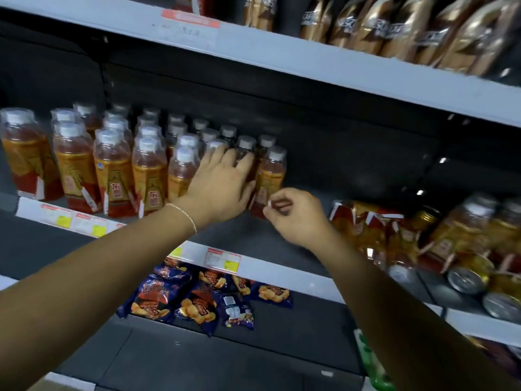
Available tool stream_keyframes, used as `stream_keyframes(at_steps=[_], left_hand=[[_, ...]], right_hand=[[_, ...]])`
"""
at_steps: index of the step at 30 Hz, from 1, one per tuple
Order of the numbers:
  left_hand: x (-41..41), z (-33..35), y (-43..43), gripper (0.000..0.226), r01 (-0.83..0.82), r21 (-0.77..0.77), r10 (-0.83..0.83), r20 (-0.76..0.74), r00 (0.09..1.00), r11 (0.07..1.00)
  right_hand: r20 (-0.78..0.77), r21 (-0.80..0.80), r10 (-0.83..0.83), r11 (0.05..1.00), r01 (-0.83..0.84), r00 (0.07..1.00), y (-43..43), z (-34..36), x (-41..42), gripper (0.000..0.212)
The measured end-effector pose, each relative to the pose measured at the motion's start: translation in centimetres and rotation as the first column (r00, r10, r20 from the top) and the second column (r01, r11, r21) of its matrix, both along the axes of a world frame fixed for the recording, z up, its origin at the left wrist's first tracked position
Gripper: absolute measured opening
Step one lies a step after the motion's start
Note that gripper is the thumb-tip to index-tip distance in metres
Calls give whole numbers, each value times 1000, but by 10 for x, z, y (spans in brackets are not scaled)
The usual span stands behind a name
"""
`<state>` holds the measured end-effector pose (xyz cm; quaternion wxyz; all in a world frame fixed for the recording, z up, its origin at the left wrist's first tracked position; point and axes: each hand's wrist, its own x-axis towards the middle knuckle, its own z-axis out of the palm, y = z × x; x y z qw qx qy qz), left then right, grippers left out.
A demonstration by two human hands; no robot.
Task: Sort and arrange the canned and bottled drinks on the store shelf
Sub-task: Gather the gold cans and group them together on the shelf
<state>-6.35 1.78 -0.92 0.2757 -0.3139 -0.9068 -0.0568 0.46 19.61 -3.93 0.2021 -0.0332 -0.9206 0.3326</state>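
Note:
Several orange drink bottles with white caps stand in rows on the left of the middle shelf. My left hand lies flat with straight fingers against the bottles at the right end of the rows, covering one of them. The rightmost bottle stands just right of those fingers. My right hand hovers below and right of it, fingers loosely curled, thumb and forefinger close together near the bottle's base; I cannot make out anything held. A jumbled heap of the same bottles and cans lies on the shelf's right.
Gold packets fill the top shelf. Blue snack bags lie on the lower shelf. Price tags run along the middle shelf's front edge. Bare dark shelf surface shows between the rows and the heap.

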Motion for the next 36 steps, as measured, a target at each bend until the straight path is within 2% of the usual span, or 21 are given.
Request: stream_keyframes(at_steps=[6,11,15,17,21,24,29,33,36], left_hand=[[36,1,102,48,260,17,-260,123,958,965],[79,-2,197,45,383,36,-381,212,900,923],[116,-7,263,39,429,22,-416,292,861,903],[134,-10,294,39,440,11,-422,305,853,898],[159,-13,349,70,452,59,-445,334,831,890],[165,-7,383,79,420,110,-432,323,842,901],[155,12,430,72,335,117,-354,259,898,935],[140,23,452,64,258,58,-263,321,910,964],[133,22,455,60,273,-5,-252,367,895,962]], right_hand=[[-19,20,-152,988,153,988,100,9,67,23],[8,18,-238,971,238,971,179,15,131,21],[77,46,-284,959,281,956,243,14,182,20],[98,70,-317,948,311,944,273,12,203,17],[131,97,-360,932,350,924,329,5,232,23],[140,126,-346,935,330,928,363,4,238,26],[89,168,-328,936,310,941,399,17,220,39],[47,249,-329,918,308,943,414,33,187,55],[44,323,-345,893,314,938,423,43,159,62]])
